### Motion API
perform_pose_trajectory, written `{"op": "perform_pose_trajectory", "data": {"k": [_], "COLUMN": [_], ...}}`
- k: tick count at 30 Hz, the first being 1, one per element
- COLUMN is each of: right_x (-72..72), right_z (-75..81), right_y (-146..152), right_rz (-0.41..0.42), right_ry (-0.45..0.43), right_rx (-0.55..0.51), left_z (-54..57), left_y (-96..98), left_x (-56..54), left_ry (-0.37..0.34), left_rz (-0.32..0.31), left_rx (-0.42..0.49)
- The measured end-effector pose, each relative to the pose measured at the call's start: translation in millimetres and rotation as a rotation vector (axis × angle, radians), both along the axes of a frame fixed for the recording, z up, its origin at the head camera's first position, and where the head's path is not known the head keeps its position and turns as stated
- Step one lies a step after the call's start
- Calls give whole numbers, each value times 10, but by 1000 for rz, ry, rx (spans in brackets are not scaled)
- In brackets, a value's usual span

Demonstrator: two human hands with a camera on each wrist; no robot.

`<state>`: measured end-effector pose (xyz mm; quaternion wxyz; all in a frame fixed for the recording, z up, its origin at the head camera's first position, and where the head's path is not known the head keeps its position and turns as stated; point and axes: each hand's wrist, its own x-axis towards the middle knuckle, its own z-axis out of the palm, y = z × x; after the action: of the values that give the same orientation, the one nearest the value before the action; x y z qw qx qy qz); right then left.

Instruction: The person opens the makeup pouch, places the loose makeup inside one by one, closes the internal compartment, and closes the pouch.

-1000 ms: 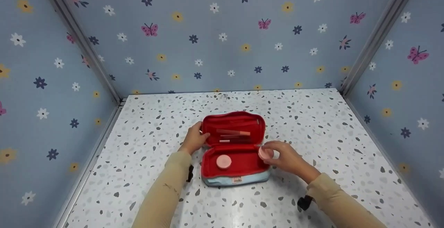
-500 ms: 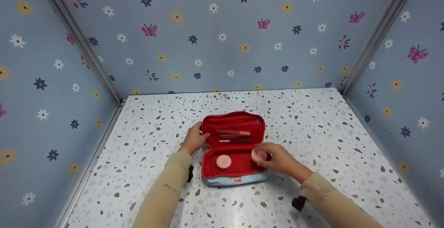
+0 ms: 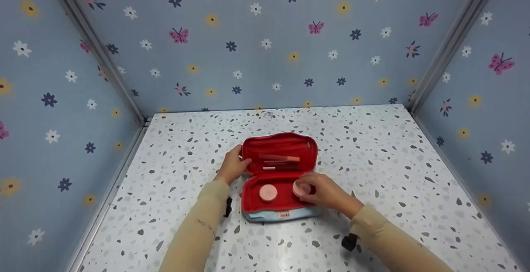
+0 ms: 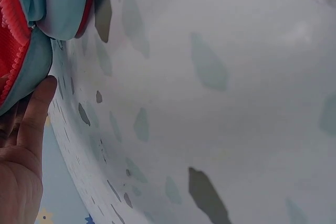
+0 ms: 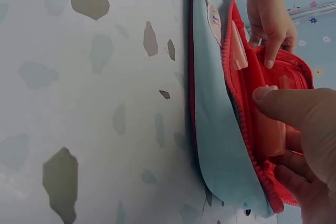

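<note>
An unzipped pencil-case-like pouch (image 3: 265, 216), light blue outside and red inside, lies spread on the table in the head view. My left hand (image 3: 232, 166) holds the left edge of its raised lid, thumb on the inner side. With thumb and fingers my right hand (image 3: 331, 192) pinches a round pink container (image 3: 299, 189) inside the right part of the lower compartment. The right wrist view shows this pink container (image 5: 270, 135) close up, partly covered by the fingers. To its left, a second round pink container (image 3: 268, 193) rests in the same compartment.
Slim sticks, one with an orange-pink end (image 3: 292, 159), sit in the lid's inner pocket. The speckled white table (image 3: 186, 139) is enclosed by blue flowered walls (image 3: 265, 56) at the back and both sides.
My right hand has carried the pink container leftward from the pouch's right edge, deeper into the lower compartment. My left hand has stayed on the lid.
</note>
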<state>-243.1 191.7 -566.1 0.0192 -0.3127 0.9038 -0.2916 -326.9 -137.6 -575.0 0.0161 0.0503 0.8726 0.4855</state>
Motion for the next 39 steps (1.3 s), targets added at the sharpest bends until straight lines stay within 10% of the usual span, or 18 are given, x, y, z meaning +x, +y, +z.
{"op": "perform_pose_trajectory", "data": {"k": [39], "right_x": [-9], "right_z": [-39], "right_y": [-102], "right_rz": [-40], "right_ry": [75], "right_rx": [48], "left_z": [-31], "left_y": [-1], "left_x": [-25], "left_ry": [3], "left_rz": [9], "left_rx": [-10]}}
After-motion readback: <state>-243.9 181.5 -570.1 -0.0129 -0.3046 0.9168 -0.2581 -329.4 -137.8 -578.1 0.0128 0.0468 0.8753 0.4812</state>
